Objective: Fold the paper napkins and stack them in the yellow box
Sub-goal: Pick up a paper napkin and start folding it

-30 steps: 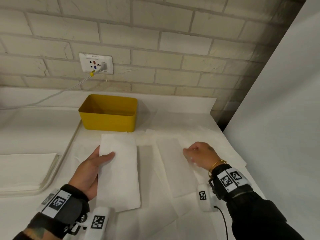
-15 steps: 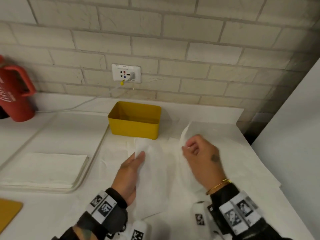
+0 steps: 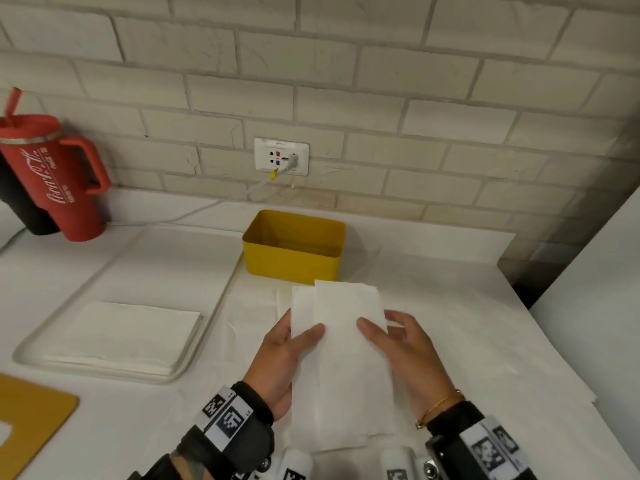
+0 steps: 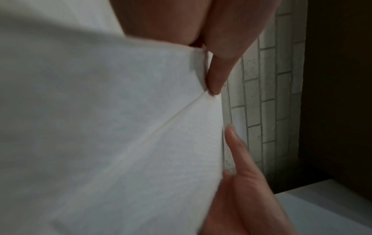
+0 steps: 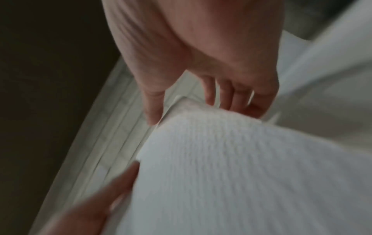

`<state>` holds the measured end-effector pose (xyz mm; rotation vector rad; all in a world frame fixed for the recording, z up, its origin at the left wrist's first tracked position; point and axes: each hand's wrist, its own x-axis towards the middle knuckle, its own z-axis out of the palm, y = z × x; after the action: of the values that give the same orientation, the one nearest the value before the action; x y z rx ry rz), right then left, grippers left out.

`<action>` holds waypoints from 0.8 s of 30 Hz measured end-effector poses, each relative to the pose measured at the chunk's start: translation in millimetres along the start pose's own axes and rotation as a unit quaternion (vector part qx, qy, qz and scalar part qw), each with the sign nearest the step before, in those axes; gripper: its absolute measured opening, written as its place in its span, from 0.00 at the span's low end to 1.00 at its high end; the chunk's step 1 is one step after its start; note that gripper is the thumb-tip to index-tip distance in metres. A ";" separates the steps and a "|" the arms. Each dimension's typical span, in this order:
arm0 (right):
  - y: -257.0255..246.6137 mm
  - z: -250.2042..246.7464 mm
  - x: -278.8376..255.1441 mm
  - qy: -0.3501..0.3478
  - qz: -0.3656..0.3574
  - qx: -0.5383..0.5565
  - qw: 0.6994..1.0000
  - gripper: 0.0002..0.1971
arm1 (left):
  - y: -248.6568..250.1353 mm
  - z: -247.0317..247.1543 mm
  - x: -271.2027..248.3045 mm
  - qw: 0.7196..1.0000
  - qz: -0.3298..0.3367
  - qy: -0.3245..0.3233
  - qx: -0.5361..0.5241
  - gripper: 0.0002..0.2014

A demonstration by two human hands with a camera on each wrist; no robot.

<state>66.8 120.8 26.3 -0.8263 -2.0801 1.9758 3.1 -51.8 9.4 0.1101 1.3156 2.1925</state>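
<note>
Now: both hands hold folded napkins (image 3: 341, 358) above desk, before yellow box (image 3: 293, 252) | left hand (image 3: 282, 362), right hand (image 3: 405, 355) pinch long edges | square edges before stacking.

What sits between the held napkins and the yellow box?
Nothing stands there. In the head view only a short strip of white paper-covered counter separates the far edge of the folded napkins from the yellow box.
</note>
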 end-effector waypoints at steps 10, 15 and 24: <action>-19.5 -34.2 -2.3 -0.065 -0.085 0.165 0.981 0.11 | 7.1 -16.7 8.1 0.998 -0.023 0.051 -0.043 0.18; -35.0 -22.3 -4.9 -0.200 -0.087 0.277 0.936 0.18 | 3.8 -10.1 9.0 0.993 -0.071 0.024 -0.090 0.26; 0.9 12.2 2.6 -0.121 -0.011 0.093 0.988 0.09 | 4.7 -3.2 2.1 0.996 -0.066 -0.025 -0.048 0.27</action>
<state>59.1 111.4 23.3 -0.5501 -1.9694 2.3161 -1.8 -54.9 11.2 0.0387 1.1547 2.1232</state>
